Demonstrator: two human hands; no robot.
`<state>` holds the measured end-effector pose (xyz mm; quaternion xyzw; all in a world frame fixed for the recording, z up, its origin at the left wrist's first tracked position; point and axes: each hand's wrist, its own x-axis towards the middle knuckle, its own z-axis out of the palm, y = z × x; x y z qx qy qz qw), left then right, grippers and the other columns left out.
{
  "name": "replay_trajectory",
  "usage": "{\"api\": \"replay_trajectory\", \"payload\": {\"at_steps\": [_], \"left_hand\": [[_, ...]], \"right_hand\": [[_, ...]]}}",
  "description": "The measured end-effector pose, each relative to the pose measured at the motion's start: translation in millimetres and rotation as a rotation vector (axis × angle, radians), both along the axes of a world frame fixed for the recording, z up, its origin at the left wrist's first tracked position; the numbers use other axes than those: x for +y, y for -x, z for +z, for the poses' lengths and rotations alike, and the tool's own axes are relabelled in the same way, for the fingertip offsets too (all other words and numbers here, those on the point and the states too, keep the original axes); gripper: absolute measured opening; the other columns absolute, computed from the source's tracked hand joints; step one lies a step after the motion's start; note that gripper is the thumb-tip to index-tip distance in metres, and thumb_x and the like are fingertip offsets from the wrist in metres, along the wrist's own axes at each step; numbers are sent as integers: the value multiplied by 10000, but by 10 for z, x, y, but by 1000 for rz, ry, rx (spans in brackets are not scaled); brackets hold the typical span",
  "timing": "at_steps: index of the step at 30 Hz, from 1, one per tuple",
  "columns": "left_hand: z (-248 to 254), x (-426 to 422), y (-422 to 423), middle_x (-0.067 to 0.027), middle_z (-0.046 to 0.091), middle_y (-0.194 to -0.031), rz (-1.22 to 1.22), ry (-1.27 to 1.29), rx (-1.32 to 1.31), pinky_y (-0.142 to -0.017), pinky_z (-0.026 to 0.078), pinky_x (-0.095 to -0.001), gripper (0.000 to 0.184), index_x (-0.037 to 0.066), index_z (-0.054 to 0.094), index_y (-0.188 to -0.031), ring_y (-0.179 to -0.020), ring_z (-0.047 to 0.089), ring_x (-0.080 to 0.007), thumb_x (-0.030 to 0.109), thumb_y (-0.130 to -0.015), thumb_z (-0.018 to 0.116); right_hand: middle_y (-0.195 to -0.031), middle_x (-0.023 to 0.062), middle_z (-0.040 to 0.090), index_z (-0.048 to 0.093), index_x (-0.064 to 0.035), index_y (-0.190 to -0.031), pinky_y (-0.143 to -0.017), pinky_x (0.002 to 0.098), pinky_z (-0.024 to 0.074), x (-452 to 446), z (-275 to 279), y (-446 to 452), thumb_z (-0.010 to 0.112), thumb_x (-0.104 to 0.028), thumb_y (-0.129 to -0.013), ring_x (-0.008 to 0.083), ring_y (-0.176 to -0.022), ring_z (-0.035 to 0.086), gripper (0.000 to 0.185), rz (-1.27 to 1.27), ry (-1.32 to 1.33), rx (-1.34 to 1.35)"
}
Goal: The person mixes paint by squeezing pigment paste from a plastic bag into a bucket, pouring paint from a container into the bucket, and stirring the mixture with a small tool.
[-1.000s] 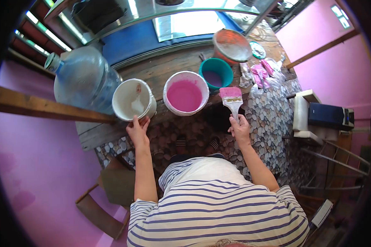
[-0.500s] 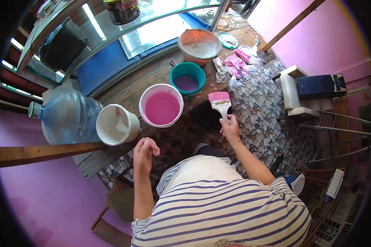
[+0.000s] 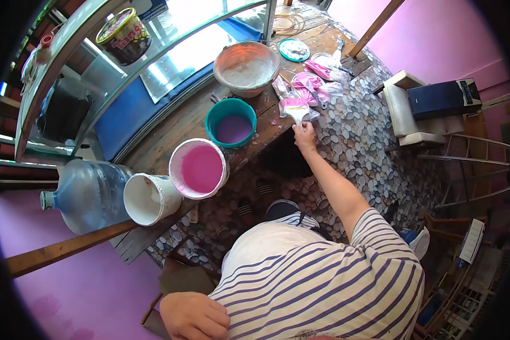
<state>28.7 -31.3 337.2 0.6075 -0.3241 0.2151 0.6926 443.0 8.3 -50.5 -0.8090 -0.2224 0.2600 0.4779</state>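
Observation:
My right hand (image 3: 305,137) is closed around the handle of a wide paintbrush (image 3: 298,115). The brush's bristles are pink and rest at or just above the plastic bags (image 3: 310,85) on the wooden platform; I cannot tell if they touch. Low in the view, my left hand (image 3: 195,316) is curled into a loose fist beside my striped shirt, with nothing visible in it. Left of the brush stand a teal bucket (image 3: 251,133) with a little purplish liquid and a white bucket (image 3: 225,181) of pink paint.
An orange basin (image 3: 220,71), an empty-looking white bucket (image 3: 170,208) and a large blue water bottle (image 3: 96,192) line the platform. A teal lid (image 3: 294,50) lies at the back. A glass cabinet stands behind; a dark speaker (image 3: 439,103) and metal ladder (image 3: 470,148) are right.
My right hand has reached forward with the paintbrush, toward the plastic bags. My left hand has drawn back from beside the buckets to near my body. The view has shifted.

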Motion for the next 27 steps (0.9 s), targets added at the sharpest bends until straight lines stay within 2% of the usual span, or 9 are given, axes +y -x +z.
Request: {"api": "replay_trajectory", "payload": {"at_steps": [11, 13, 14, 17, 20, 22, 23, 25, 27], "left_hand": [[90, 10, -252, -149, 601, -772, 42, 70, 81, -476, 386, -320, 304, 5, 653, -769, -582, 525, -225, 247, -951, 624], [115, 69, -296, -153, 599, -769, 21, 63, 107, -470, 380, -319, 316, 13, 641, -747, -577, 520, -226, 250, -956, 618], [125, 93, -314, -157, 596, -766, 10, 56, 129, -465, 374, -318, 330, 22, 629, -726, -572, 516, -227, 252, -961, 611], [114, 161, -375, -152, 596, -765, -6, 4, 116, -456, 364, -316, 348, 39, 612, -699, -564, 508, -221, 259, -968, 603], [125, 191, -432, -141, 601, -768, -75, 38, 96, -461, 377, -310, 332, 37, 635, -728, -571, 520, -219, 264, -968, 605], [146, 197, -425, -131, 604, -770, -100, 24, 92, -467, 387, -307, 319, 39, 648, -746, -575, 529, -215, 266, -966, 609], [155, 200, -419, -121, 607, -773, -109, 15, 90, -472, 397, -304, 307, 41, 660, -763, -580, 538, -211, 268, -963, 613], [136, 202, -430, -111, 609, -775, -150, -7, 53, -475, 404, -302, 299, 41, 670, -777, -584, 545, -206, 273, -959, 620], [108, 187, -421, -101, 611, -777, -200, -26, 16, -479, 411, -300, 293, 41, 680, -792, -587, 552, -201, 279, -954, 626]], "right_hand": [[-715, 97, 670, 580, 22, -1092, -466, 340, 526, 1073, -862, -872, 716, -352, -863, 193, -533, 656, 460, -99, 69, -217], [-734, 119, 672, 527, 45, -1180, -485, 345, 536, 1214, -1177, -983, 708, -397, -882, 207, -532, 659, 563, -62, 33, -103], [-765, 145, 676, 446, 69, -1295, -487, 344, 538, 1286, -1509, -1019, 678, -417, -912, 216, -523, 657, 661, -31, 55, -116], [-778, 176, 689, 293, 113, -1422, -496, 349, 543, 976, -724, -534, 637, -395, -936, 225, -513, 658, 782, 89, 177, -19], [-688, 138, 669, 283, 101, -1426, -496, 352, 537, 448, -674, -195, 630, -364, -943, 215, -511, 660, 755, 196, 178, -293], [-670, 121, 659, 365, 86, -1369, -491, 345, 530, -5, -512, 17, 634, -347, -943, 204, -498, 652, 664, 254, 130, -110], [-678, 122, 658, 422, 79, -1326, -489, 341, 527, -269, -284, 112, 637, -341, -943, 197, -489, 647, 607, 289, 127, 109], [-719, 150, 674, 590, 43, -1134, -569, 371, 552, -758, -290, 221, 665, -339, -915, 245, -544, 670, 446, 240, 205, 316], [-818, 187, 700, 679, 10, -952, -692, 423, 565, -1353, -409, 190, 675, -353, -888, 334, -714, 710, 369, 262, 366, 8]]}}
